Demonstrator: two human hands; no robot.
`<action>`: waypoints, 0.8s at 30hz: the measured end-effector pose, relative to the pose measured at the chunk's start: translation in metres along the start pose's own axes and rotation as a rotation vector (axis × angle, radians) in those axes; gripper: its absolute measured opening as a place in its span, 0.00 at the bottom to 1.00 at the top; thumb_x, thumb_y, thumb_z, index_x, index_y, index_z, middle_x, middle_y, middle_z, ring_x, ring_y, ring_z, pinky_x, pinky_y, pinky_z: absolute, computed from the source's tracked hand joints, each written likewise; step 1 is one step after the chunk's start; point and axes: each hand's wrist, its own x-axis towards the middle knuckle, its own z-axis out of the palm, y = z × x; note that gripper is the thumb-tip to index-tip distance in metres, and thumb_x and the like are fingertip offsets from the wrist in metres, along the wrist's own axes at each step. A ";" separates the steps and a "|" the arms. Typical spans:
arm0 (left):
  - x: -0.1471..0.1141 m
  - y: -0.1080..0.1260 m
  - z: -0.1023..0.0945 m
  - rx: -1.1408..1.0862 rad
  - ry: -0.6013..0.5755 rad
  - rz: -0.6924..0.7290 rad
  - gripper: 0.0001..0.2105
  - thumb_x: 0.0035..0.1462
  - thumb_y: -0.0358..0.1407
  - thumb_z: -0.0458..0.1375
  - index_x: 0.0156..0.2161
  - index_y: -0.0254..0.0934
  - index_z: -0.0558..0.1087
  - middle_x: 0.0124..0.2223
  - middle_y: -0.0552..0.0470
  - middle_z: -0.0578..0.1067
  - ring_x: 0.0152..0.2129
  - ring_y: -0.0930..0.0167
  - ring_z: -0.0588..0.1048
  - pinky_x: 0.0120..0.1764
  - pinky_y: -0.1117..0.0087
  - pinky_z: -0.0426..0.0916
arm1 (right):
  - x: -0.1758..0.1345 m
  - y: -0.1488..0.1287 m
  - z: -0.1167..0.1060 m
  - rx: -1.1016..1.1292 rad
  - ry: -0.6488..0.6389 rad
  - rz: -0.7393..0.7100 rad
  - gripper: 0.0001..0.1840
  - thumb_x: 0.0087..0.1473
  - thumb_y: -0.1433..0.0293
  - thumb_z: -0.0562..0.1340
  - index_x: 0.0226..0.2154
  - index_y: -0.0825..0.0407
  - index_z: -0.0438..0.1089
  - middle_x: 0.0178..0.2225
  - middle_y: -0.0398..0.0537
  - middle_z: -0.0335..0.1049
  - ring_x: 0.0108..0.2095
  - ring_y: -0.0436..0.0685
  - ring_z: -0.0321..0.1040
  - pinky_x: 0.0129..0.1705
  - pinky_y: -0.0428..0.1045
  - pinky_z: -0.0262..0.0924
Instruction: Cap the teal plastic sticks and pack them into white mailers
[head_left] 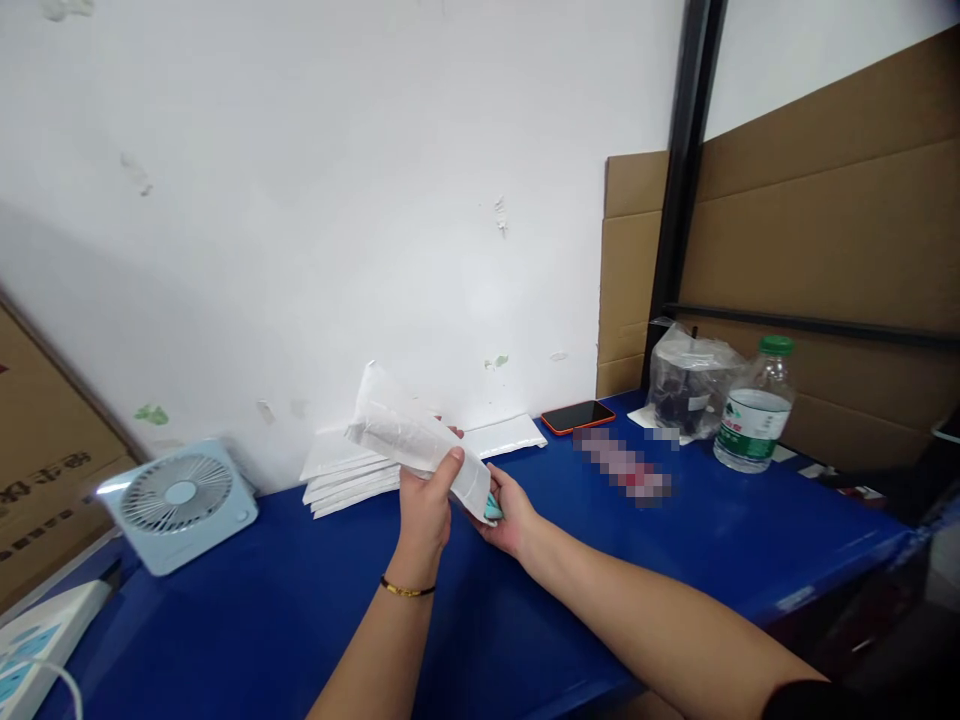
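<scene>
White, crinkled packet held aslant above the tabletop, a teal item showing at its lower end.
The left hand grips the packet's middle, thumb on top; the right hand is closed around the teal item at the lower end, though whether it also pinches the packet's edge cannot be told. The step in hand seems to be work at that end, whether putting in or drawing out is unclear; the next move probably calls for a steady left grip while the right fingers guide the item. Behind lies a stack of white packets, with a phone to the right, then a bottle; a blue fan stands left.
</scene>
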 end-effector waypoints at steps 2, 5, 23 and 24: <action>0.002 0.005 0.001 -0.003 0.010 0.045 0.23 0.42 0.33 0.63 0.47 0.41 0.66 0.41 0.52 0.74 0.42 0.67 0.72 0.45 0.67 0.66 | -0.003 0.000 -0.002 0.100 0.014 0.059 0.16 0.54 0.59 0.49 0.33 0.53 0.64 0.23 0.45 0.70 0.23 0.53 0.69 0.25 0.47 0.63; 0.005 0.010 -0.002 -0.021 0.071 0.107 0.22 0.45 0.33 0.61 0.47 0.43 0.65 0.42 0.54 0.73 0.42 0.68 0.72 0.45 0.68 0.66 | -0.007 0.001 -0.001 0.063 0.058 0.107 0.16 0.52 0.57 0.52 0.30 0.53 0.63 0.20 0.46 0.68 0.21 0.53 0.68 0.20 0.45 0.61; 0.013 0.010 -0.038 -0.191 0.267 0.093 0.19 0.44 0.33 0.61 0.45 0.41 0.68 0.39 0.53 0.73 0.38 0.70 0.73 0.46 0.68 0.67 | -0.005 -0.042 -0.061 -0.812 0.338 -0.366 0.20 0.45 0.54 0.58 0.17 0.51 0.57 0.10 0.36 0.50 0.10 0.46 0.50 0.11 0.43 0.43; 0.013 0.011 -0.039 -0.162 0.260 0.092 0.20 0.44 0.33 0.62 0.45 0.41 0.68 0.40 0.53 0.73 0.39 0.70 0.73 0.45 0.68 0.67 | -0.007 -0.047 -0.067 -0.856 0.351 -0.398 0.20 0.44 0.54 0.58 0.16 0.51 0.57 0.10 0.36 0.49 0.10 0.46 0.50 0.12 0.43 0.43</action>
